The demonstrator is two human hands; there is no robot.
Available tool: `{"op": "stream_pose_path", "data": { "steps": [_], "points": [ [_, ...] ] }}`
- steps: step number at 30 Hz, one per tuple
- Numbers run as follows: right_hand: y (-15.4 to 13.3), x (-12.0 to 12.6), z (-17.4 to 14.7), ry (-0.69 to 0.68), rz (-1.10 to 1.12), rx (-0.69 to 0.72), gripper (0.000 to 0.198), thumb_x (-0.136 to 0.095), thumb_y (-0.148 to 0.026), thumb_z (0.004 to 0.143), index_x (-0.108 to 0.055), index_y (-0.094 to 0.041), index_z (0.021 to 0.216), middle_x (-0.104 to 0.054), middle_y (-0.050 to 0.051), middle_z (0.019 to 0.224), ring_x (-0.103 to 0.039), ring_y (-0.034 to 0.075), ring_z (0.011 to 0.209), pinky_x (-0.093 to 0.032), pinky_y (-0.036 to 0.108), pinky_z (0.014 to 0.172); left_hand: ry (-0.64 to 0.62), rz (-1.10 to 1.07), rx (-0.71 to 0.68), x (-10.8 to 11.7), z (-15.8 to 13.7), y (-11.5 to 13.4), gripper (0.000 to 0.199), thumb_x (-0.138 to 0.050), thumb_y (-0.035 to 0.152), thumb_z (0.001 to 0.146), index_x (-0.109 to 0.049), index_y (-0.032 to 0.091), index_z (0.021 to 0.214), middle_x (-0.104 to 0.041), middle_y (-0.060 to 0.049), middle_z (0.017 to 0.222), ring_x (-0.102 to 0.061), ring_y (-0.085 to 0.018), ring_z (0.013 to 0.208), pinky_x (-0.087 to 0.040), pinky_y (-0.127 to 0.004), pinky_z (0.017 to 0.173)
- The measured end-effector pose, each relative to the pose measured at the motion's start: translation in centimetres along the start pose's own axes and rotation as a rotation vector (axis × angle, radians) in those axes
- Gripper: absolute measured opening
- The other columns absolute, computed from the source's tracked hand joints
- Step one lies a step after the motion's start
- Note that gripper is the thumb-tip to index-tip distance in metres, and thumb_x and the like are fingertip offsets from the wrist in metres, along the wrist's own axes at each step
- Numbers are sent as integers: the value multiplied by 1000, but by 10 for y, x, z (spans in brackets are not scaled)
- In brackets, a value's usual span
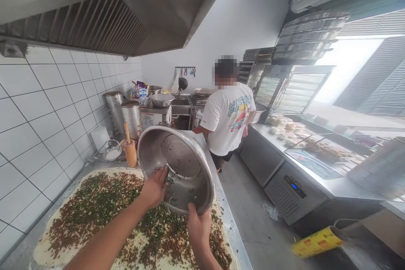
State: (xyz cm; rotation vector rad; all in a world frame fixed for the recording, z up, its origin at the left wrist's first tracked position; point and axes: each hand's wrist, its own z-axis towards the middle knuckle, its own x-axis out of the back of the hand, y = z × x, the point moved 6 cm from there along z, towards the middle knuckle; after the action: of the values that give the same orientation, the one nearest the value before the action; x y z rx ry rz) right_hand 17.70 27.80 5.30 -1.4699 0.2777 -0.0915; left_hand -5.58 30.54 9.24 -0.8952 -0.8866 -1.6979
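Tilting steeply over the sheet of dough (pixel 50 240), a steel bowl (pixel 176 168) is being held with its open mouth facing the camera and its lower rim hanging just above the dough's far right part. The bowl's near rim is being gripped by the right hand (pixel 198 225), fingers closed round the edge. The left hand (pixel 155 189) is being reached into the bowl with fingers half curled against the inner wall; whether anything is being pinched cannot be told. The dough is being covered almost to its edges by chopped greens and brown filling (pixel 104 206), with a pale border left bare. Left of the dough, a tiled wall (pixel 41 126) is standing close; beyond its far edge, an orange bottle (pixel 130 152) and steel pots (pixel 130 116) are crowding the counter. Right of the dough, an open aisle (pixel 249 219) is being shared with a person in a white shirt (pixel 228 118), well apart from the bowl.
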Motion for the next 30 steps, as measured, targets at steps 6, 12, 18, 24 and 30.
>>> {"op": "stream_pose_path", "data": {
  "steps": [6, 12, 18, 24, 30],
  "points": [
    [6, -6, -1, -30, 56, -61, 74, -61, -45, 77, -56, -11, 143, -68, 17, 130, -61, 35, 116, -46, 54, 112, -87, -246, 201, -39, -22, 36, 60, -36, 35, 107, -41, 12, 161, -51, -17, 161, -49, -32, 149, -43, -53, 125],
    [28, -8, -3, -17, 104, -87, 73, -63, -41, 74, -57, -13, 141, -66, 16, 138, -60, 36, 127, -41, 55, 120, -129, -522, 306, -48, -32, 66, 56, -37, 37, 106, -52, 14, 155, -59, -15, 155, -56, -30, 144, -44, -52, 125],
    [26, -17, 6, -58, 130, -42, 79, -69, -57, 86, -50, -15, 150, -58, 18, 152, -54, 32, 142, -34, 50, 127, -183, -771, 219, -44, -13, 89, 52, -43, 37, 105, -58, 20, 151, -61, -10, 153, -57, -27, 143, -42, -52, 126],
    [15, -29, 17, -15, 56, -75, 85, -65, -73, 84, -60, -10, 142, -63, 20, 146, -54, 36, 142, -35, 52, 127, -107, -759, -5, -24, 11, 99, 42, -47, 39, 107, -70, 25, 138, -74, -8, 136, -69, -26, 127, -55, -45, 113],
    [5, -51, 16, 98, 230, -276, 91, -72, -76, 75, -65, -9, 136, -68, 20, 139, -64, 38, 127, -59, 50, 102, -183, -356, -261, -13, -5, 40, 37, -48, 31, 106, -72, 18, 130, -77, -10, 129, -70, -20, 126, -55, -33, 111]
  ]
}}
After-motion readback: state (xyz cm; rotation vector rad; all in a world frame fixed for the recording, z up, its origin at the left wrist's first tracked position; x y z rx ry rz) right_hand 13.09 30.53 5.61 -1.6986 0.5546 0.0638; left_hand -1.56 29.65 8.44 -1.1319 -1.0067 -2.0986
